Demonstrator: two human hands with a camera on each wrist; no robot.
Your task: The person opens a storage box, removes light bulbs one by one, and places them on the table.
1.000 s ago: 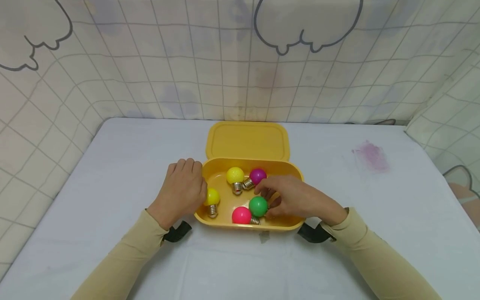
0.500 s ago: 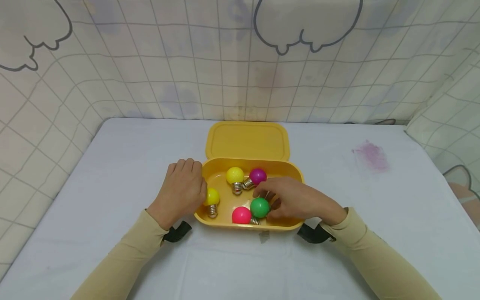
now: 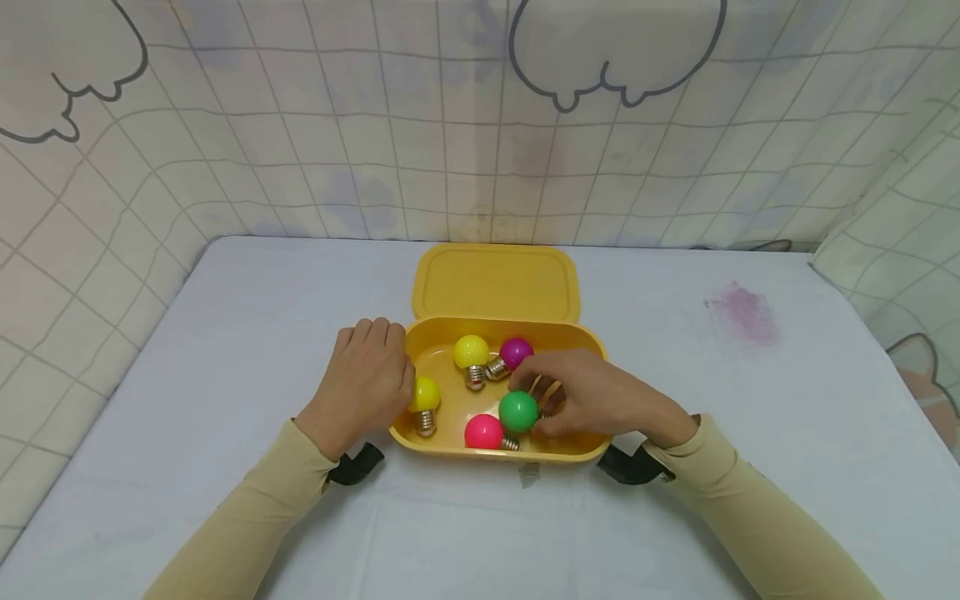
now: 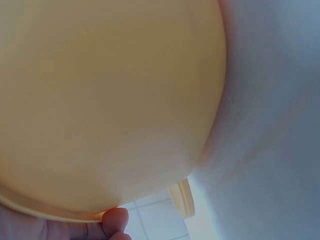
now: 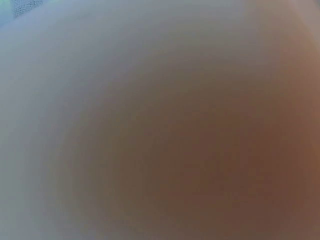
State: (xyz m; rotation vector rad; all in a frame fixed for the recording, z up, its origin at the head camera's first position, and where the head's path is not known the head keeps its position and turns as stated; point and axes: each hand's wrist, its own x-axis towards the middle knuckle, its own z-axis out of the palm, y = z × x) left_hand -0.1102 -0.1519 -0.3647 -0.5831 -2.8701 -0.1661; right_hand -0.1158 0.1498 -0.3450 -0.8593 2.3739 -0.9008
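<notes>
A yellow plastic box (image 3: 442, 447) stands with its lid (image 3: 495, 282) folded back. My left hand (image 3: 362, 387) grips the box's left rim; the left wrist view shows its fingertips (image 4: 116, 220) curled over that edge. Inside the box, my right hand (image 3: 592, 392) holds a green toy light bulb (image 3: 518, 412) near its base, which the fingers partly cover. A pink bulb (image 3: 483, 432) lies beside it at the front wall. A purple bulb (image 3: 516, 352) and a yellow bulb (image 3: 471, 352) lie toward the back. Another yellow bulb (image 3: 426, 396) is close to the left hand. The right wrist view is only blur.
The box rests on a white-covered table (image 3: 262, 317). A pink stain (image 3: 745, 314) marks the cloth at the right. Behind the table hangs a grid-patterned cloth (image 3: 465, 150). Part of another person (image 3: 930, 400) shows at the right edge.
The green bulb shifts and turns slightly in the right hand's fingers, its base now showing a little between them. The left hand and the other bulbs stay in place.
</notes>
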